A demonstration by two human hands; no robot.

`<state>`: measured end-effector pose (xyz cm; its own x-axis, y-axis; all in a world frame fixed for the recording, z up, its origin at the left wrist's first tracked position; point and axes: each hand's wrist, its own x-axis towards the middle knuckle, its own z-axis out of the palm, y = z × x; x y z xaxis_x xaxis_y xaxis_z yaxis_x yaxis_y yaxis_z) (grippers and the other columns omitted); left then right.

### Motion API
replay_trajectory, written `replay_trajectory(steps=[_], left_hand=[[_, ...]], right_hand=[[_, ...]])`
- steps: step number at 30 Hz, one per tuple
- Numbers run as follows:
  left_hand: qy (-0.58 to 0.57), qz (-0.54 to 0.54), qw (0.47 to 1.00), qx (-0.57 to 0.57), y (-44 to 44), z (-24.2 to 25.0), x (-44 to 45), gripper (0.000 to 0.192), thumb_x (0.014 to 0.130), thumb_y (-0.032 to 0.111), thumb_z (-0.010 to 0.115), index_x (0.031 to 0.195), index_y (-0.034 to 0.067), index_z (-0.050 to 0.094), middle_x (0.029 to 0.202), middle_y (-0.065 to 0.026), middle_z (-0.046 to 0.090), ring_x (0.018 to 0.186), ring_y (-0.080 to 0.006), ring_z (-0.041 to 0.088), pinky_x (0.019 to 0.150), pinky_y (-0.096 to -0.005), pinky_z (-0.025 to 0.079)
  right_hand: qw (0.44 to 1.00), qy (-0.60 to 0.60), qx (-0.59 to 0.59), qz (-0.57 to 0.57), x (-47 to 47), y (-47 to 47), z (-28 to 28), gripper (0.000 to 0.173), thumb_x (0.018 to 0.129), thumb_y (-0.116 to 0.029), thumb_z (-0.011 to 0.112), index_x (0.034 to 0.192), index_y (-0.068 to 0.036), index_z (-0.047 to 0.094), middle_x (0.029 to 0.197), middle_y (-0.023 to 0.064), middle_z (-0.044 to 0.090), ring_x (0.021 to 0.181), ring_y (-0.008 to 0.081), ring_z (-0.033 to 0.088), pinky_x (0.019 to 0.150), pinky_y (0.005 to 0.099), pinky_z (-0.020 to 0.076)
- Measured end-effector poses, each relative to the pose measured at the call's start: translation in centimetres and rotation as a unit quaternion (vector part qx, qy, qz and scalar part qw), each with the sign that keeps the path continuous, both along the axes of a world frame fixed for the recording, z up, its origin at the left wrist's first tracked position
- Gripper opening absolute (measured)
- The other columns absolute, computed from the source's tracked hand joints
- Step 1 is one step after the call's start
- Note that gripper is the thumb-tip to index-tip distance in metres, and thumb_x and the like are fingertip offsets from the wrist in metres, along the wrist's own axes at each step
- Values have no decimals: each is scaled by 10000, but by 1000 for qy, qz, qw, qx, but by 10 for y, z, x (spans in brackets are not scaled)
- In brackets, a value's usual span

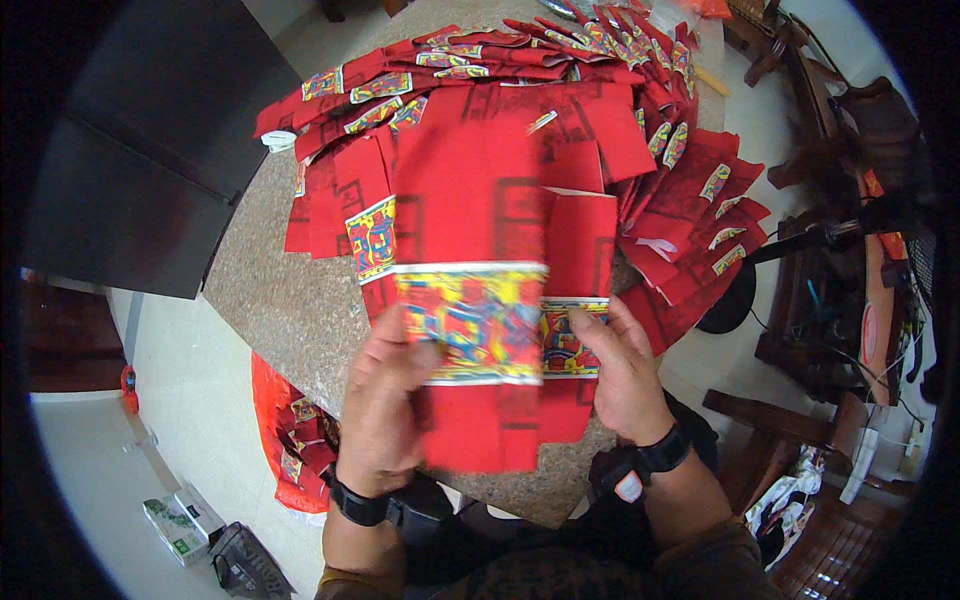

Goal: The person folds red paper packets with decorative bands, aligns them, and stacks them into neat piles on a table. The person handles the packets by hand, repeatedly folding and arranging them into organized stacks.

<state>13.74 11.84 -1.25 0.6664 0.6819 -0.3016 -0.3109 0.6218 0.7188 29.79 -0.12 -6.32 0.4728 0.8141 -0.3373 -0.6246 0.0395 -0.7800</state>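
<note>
My left hand point(388, 390) grips the left edge of a folded red paper sheet point(472, 202) with a colourful printed paper band point(476, 322) around its lower part; it is blurred. My right hand point(626, 360) pinches a second red folded sheet point(577, 255) by its banded part point(566, 341), partly behind the first. Both are held over a stone table. Beyond them lie many banded red bundles point(382, 86), fanned out in an arc. More red bundles point(720, 225) overlap at the right edge of the table.
The speckled stone table point(277, 255) has a white roll point(278, 140) at its left edge. Dark cabinets point(150, 165) stand at the left. Below, a red plastic bag point(270, 420) holds more banded bundles. At the right are a dark wooden chair point(772, 427) and cables.
</note>
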Motion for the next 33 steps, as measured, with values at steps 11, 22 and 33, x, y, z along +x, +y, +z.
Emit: replay_trajectory(steps=[11,22,33], left_hand=[[137,-142,966,169,-22,-6,16,349,941,16,518,1269,-8,401,1054,-64,619,934,-58,560,803,-212,461],[432,88,808,390,42,-29,-13,399,883,145,623,1216,-36,496,1089,-122,600,723,-137,578,632,-269,486],[394,65,880,256,77,-50,-17,595,868,214,652,1333,-47,388,952,-99,624,591,-76,537,459,-225,423]], right_hand=[[997,-62,30,34,-10,-1,12,410,918,-182,614,1255,-11,456,1149,87,579,1041,135,564,899,304,474],[1000,-11,-15,5,-6,0,17,401,875,-97,655,1227,-18,482,1137,86,609,998,138,613,884,309,510],[999,0,-27,38,-16,7,14,396,873,-118,661,1214,-12,490,1115,89,620,978,137,621,869,302,511]])
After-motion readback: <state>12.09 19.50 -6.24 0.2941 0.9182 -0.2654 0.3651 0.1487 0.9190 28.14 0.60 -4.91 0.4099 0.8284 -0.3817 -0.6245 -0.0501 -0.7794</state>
